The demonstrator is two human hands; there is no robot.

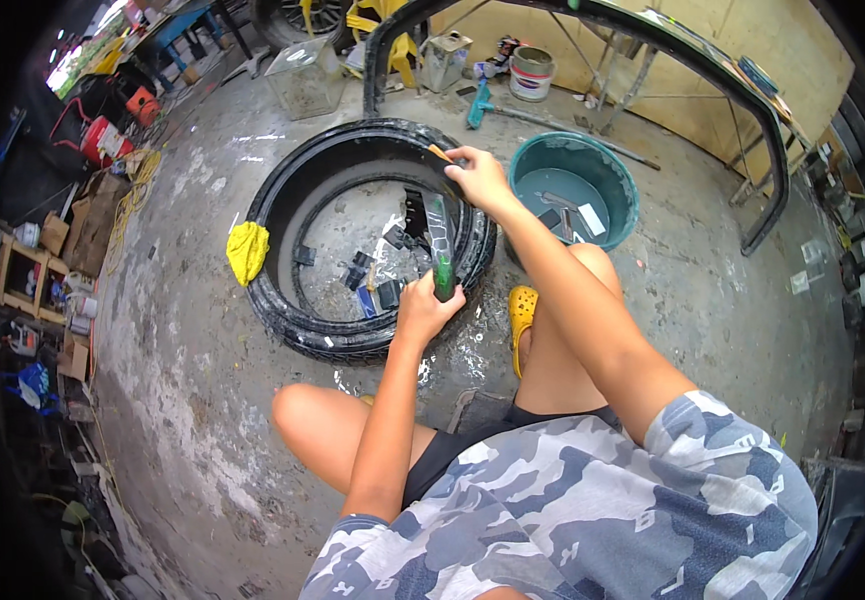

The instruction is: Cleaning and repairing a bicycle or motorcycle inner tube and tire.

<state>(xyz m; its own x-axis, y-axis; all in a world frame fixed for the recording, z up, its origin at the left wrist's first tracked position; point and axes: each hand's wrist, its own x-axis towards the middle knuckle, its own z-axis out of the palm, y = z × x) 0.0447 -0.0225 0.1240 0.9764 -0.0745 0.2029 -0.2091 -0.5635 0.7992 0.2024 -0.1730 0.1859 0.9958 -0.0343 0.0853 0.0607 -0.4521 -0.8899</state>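
Observation:
My left hand (pixel 429 312) is closed round the lower end of a long, narrow, shiny piece (pixel 440 240), dark and pale above and green near the grip; its exact kind is unclear. Between the fingertips of my right hand (pixel 480 178) is a small, thin, orange-tan piece (pixel 440 153), held just above the far right rim of a black tyre (pixel 281 190). That tyre lies flat on the floor, under both hands. Inside its ring are several small black pieces (pixel 357 270). A yellow cloth (pixel 247 252) hangs over the tyre's left side.
Right of the tyre stands a teal tub (pixel 527 165) with water and several blocks in it. Behind it lie a teal-headed long-handled tool (pixel 480 104), a paint bucket (pixel 532 74) and a clear box (pixel 305 78). A black curved frame (pixel 693 45) arches at the back right.

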